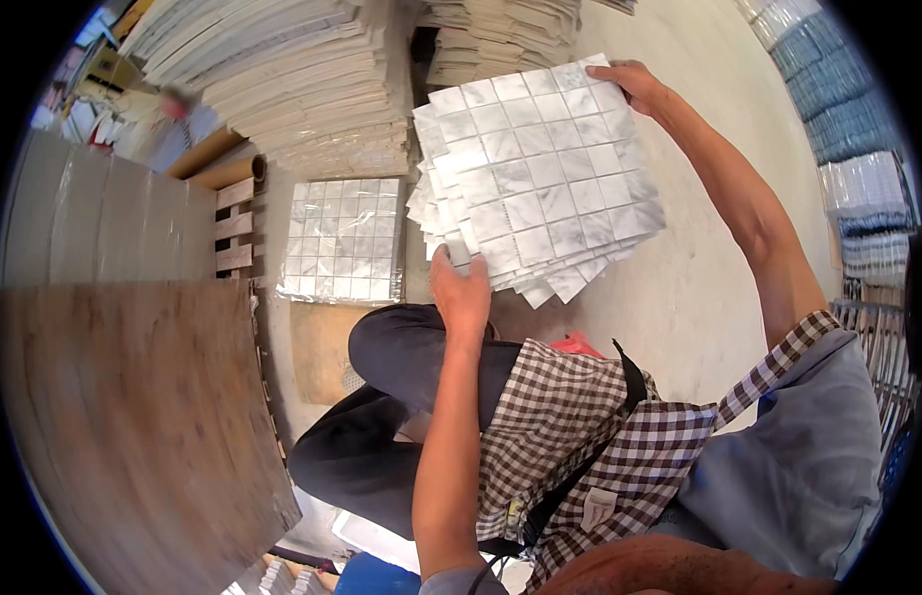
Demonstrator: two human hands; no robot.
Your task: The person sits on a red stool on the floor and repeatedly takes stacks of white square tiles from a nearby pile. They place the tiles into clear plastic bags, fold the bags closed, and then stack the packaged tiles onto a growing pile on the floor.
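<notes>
A stack of white and grey marble mosaic tile sheets point(540, 159) lies fanned out between my hands, its layers turned unevenly against each other. My left hand point(462, 290) grips the near left corner, with the thumb and fingers closed on the sheet edges. At the far right corner, my right hand point(634, 83) holds the edge of the top sheet; some of its fingers are hidden beneath. To the left of the stack, a squared pile of similar mosaic sheets point(342, 241) sits under shiny clear wrap.
Tall stacks of pale sheets point(312, 89) rise at the far left. A brown cardboard tube point(228, 173) lies beside a wooden pallet point(235, 226). A wood-brown surfaced block point(134, 426) stands at the left. Stacks of blue-grey tile sheets point(843, 104) line the right.
</notes>
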